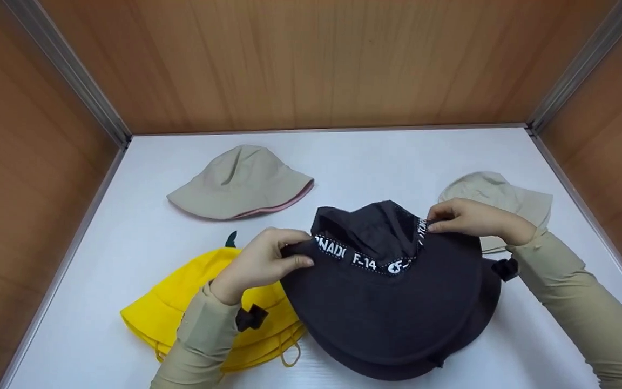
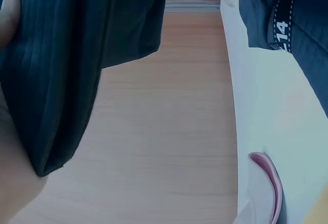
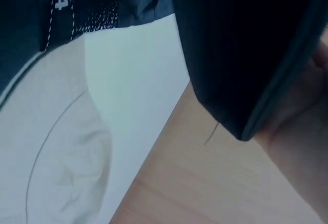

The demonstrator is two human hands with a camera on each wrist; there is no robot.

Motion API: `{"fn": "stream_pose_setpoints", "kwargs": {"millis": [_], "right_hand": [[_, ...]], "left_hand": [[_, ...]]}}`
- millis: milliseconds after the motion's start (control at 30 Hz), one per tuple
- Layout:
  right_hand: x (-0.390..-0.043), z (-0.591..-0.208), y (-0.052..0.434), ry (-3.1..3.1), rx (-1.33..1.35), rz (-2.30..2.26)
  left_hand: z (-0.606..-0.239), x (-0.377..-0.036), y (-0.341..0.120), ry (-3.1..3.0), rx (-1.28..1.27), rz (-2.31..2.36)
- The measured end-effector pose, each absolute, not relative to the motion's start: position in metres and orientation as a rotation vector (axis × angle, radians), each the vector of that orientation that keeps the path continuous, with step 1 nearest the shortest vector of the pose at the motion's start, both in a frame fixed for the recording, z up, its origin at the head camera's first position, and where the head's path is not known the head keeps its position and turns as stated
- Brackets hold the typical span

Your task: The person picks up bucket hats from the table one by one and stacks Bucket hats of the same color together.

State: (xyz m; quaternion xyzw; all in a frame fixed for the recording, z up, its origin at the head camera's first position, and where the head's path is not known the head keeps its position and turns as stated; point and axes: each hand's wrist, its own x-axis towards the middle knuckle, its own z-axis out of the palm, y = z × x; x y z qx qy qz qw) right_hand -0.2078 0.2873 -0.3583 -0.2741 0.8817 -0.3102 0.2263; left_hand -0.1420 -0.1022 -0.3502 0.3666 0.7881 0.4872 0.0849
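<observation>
Fingers [image 1: 295,263] of both hands pinched on the dark hat [image 1: 392,302], white-lettered band across its crumpled crown.

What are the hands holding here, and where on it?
Both hold the black hat: left hand pinches the lettered band at its left end, right hand at its right end.

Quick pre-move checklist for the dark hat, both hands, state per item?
1. Left hand pinches the dark hat at the lettered band: ok.
2. Right hand pinches the band's other side: ok.
3. Hat crown pushed in, not flat: not ok.
4. Yellow hat lies under the left wrist and touches the dark hat's brim: not ok.
5. Beige hat apart from the dark hat: ok.
6. Cream hat behind the right hand, touching or not: cannot tell.
</observation>
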Motion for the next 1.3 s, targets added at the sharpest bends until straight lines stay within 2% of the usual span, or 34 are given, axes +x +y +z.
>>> {"fn": "stream_pose_setpoints", "kwargs": {"millis": [233, 367, 967, 1300], "right_hand": [[-0.208, -0.345, 0.307, 2.541, -0.679, -0.745], [-0.208, -0.346, 0.32, 2.581, -0.654, -0.622], [-0.211, -0.396, 0.342, 2.539, -0.587, -0.482], [-0.207, -0.429, 0.35, 2.516, -0.521, -0.578]], "left_hand": [[-0.354, -0.151, -0.094, 2.451, 0.856, 1.281], [-0.361, -0.157, -0.082, 2.492, 0.815, 1.142], [-0.404, -0.177, -0.051, 2.524, 0.737, 0.865], [-0.425, -0.176, -0.05, 2.505, 0.543, 0.671]]}}
